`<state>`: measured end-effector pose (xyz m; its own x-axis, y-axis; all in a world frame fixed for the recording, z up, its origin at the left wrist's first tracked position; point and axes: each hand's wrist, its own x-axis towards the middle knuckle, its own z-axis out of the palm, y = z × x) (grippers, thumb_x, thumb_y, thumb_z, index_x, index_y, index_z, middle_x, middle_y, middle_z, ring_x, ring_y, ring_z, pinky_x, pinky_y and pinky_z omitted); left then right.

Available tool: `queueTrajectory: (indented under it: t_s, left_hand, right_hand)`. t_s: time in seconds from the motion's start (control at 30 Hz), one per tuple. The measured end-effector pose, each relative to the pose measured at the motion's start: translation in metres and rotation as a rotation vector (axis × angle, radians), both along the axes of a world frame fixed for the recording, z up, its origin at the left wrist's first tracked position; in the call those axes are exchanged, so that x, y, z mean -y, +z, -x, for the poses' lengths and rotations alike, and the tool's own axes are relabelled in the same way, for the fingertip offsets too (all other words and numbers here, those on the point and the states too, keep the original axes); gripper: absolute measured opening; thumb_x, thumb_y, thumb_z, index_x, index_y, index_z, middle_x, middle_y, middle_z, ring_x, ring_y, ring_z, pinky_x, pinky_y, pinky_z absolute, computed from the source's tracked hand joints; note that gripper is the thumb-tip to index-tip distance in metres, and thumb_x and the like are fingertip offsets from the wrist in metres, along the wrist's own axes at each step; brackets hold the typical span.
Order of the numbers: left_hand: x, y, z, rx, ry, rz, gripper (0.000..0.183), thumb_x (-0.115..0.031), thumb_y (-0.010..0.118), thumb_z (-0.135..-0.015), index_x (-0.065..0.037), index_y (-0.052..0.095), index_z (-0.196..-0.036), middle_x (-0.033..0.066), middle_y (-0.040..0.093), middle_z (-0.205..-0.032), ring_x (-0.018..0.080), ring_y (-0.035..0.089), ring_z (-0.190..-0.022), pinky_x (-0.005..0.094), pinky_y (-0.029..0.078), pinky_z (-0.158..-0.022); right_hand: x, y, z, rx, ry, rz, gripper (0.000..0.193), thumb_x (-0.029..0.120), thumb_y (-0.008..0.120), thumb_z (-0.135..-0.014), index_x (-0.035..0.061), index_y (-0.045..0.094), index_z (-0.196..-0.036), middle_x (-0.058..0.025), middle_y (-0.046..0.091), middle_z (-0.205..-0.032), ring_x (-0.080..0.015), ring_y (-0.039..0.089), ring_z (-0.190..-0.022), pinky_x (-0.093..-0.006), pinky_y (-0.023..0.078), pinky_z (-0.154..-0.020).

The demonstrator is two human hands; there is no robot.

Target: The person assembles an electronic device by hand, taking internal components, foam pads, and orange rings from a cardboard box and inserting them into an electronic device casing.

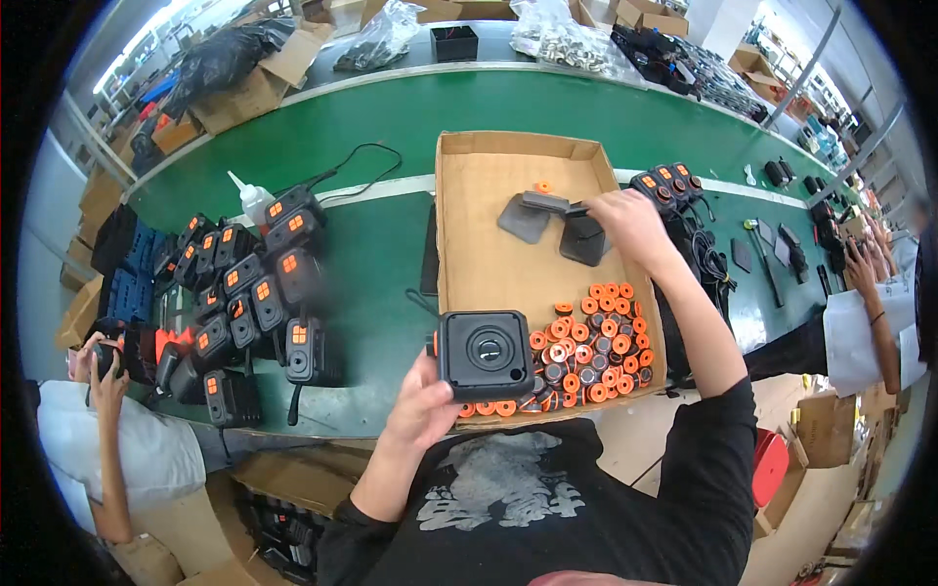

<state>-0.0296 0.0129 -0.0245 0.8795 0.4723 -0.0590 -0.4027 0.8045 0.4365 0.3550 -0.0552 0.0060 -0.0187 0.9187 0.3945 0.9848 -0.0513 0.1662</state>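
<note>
My left hand [418, 408] grips a square black device [454, 366] by its lower left edge and holds it over the box's near left corner. A round ringed disc sits in the middle of the device's upper face. My right hand [630, 223] reaches into the shallow cardboard box [479, 259], its fingers closed at the edge of a dark flat square piece [583, 244]. Beside that lies a similar grey piece [524, 221] with a small dark bar [544, 201] near it. Many orange-and-black round knobs [596, 347] fill the box's near end.
Rows of black devices with orange buttons [264, 293] stand at the left, near a white squeeze bottle [252, 198]. More devices [666, 186] and coiled black cables [705, 252] lie right of the box. Co-workers' hands [106, 376] [865, 269] show at both sides.
</note>
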Motion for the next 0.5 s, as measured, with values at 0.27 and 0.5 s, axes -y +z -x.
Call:
queueTrajectory:
  t_s: [0.27,0.5]
  left_hand:
    - [0.001,0.014,-0.017,-0.07,-0.146,-0.204,0.087,-0.001,0.073,-0.073,-0.002,0.023,-0.145,0.0128,0.041,-0.139,0.0231,0.045,-0.129,0.0391,0.04,-0.107]
    - [0.003,0.009,-0.032,-0.102,-0.037,-0.201,0.089,-0.007,0.076,-0.072,-0.003,0.025,-0.145,0.0115,0.046,-0.134,0.0227,0.05,-0.124,0.038,0.041,-0.106]
  right_hand:
    - [0.045,0.032,0.043,-1.549,-0.11,-0.347,0.035,0.006,0.056,-0.094,0.0028,0.055,-0.129,-0.0009,0.066,-0.097,-0.0069,0.059,-0.087,-0.0235,0.049,-0.072]
    - [0.072,0.041,0.152,-1.767,0.143,-0.19,0.055,-0.01,0.061,-0.084,-0.0008,0.046,-0.136,-0.0097,0.054,-0.12,-0.0156,0.059,-0.101,-0.0328,0.05,-0.089]
